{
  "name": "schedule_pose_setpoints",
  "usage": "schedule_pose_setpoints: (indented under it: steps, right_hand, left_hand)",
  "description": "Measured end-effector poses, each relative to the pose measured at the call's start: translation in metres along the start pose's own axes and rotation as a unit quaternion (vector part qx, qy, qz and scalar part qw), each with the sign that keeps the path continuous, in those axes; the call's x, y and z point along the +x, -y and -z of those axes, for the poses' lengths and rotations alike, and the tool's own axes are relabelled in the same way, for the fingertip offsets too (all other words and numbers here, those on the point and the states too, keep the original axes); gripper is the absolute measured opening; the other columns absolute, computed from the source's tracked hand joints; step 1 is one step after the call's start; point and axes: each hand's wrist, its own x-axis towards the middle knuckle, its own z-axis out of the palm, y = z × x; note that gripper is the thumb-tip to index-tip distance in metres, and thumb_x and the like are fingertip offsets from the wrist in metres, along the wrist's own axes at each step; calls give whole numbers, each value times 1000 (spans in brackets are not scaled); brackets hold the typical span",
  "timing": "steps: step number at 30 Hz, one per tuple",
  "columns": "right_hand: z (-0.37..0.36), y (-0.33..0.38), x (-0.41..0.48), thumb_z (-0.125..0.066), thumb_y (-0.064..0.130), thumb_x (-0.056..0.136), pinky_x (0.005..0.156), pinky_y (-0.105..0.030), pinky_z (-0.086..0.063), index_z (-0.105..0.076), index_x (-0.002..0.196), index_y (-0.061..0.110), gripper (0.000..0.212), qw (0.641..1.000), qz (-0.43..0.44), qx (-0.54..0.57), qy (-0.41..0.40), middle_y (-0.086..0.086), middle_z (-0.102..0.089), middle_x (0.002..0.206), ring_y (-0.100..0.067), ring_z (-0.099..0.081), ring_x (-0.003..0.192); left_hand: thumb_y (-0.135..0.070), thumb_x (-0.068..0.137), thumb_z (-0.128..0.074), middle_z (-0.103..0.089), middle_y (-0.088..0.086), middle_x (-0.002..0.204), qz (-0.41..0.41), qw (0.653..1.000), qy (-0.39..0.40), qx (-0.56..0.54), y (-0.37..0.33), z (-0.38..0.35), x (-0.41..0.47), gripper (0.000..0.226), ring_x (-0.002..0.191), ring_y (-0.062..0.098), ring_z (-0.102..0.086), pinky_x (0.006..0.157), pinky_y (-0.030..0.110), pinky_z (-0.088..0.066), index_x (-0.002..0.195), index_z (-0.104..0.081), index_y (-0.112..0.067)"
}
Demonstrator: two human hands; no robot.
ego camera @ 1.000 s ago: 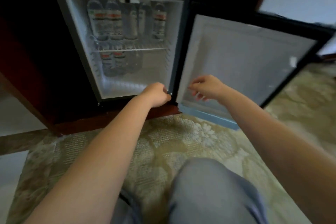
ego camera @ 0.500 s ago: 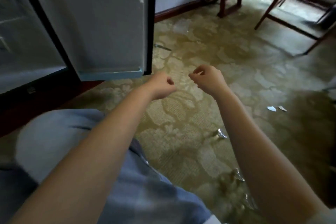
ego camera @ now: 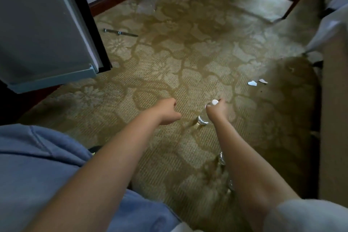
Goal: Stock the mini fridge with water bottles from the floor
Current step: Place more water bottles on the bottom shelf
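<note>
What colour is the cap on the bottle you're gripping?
White cap on the bottle; head view shows it best.

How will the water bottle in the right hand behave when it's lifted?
The bottle is capped clear plastic, so probably heavy for its size and slightly squashy. The right hand grips it near the cap, so it may swing. Tall and narrow over soft carpet, it would likely tip if set down carelessly.

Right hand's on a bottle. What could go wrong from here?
1. The right hand grips the bottle only near its cap; it may slip when lifted.
2. By the right forearm stand what look like more bottles; it could knock them.
3. The open fridge door juts low at left; the bottle might clip it.
</note>
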Motion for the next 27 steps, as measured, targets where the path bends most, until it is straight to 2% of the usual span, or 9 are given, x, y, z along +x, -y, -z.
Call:
schedule_pose_setpoints:
  steps: [3,7,10,15,19,22,24,25,27]
  right_hand:
    - [-17,-9,26,-57,27,88,101,-40,-37,-29,143,13,63,999,-31,7,-8,-13,-47,137,-33,-47,125]
    - [-25,-13,54,-54,28,93,96,-40,-42,-15,150,18,69,998,-22,-52,28,-12,-42,143,-33,-48,125]
    - [-31,-15,68,-48,29,98,83,-39,-47,-22,147,16,57,990,10,-128,60,-12,-49,137,-31,-54,117]
    - [-43,-13,67,-50,27,97,67,-35,-49,-38,136,22,41,994,11,-100,33,-9,-61,109,-25,-57,85]
    - [-45,0,58,-56,30,94,78,-42,-54,-46,124,19,33,998,28,-43,26,-11,-63,111,-29,-59,93]
    - [-37,14,43,-62,38,89,81,-43,-54,-51,116,20,34,997,50,57,34,-6,-64,112,-27,-60,94]
    - [-26,27,30,-69,43,82,80,-40,-53,-55,105,24,33,991,105,77,30,1,-65,106,-20,-60,90]
    - [-19,35,23,-72,44,80,79,-37,-53,-55,102,26,33,986,138,82,35,4,-65,102,-17,-60,87]
    - [-1,55,5,-74,43,78,74,-30,-50,-59,102,26,33,973,203,83,67,8,-64,93,-13,-59,82]
  left_hand:
    - [-32,88,-60,-32,10,151,24,1000,-2,-1,1,2,17,74,135,28,-37,105,38,-36,148,-21,-11]
    - [-33,88,-61,-32,7,152,26,1000,-7,-2,6,3,33,74,135,26,-37,105,40,-38,149,-21,-17]
    - [-32,89,-60,-35,5,149,24,1000,-12,-1,8,2,40,70,129,23,-44,92,32,-43,147,-25,-16]
    - [-31,89,-60,-35,5,149,31,1000,-4,1,15,-1,43,67,127,23,-45,94,33,-42,146,-28,-15]
    - [-31,88,-61,-36,5,149,31,999,-14,-5,19,4,40,68,120,20,-49,91,32,-45,146,-28,-15]
    - [-30,87,-63,-38,4,147,24,999,-27,-13,21,9,35,68,89,5,-51,67,18,-44,145,-30,-17]
    - [-33,85,-64,-37,4,147,27,999,-45,0,26,10,33,69,113,13,-50,89,32,-48,144,-31,-17]
    - [-35,84,-65,-35,3,148,28,998,-58,16,28,10,33,71,129,20,-40,103,40,-41,144,-32,-16]
    - [-39,80,-67,-31,3,151,25,996,-80,30,32,12,30,78,141,24,-23,114,46,-28,145,-30,-15]
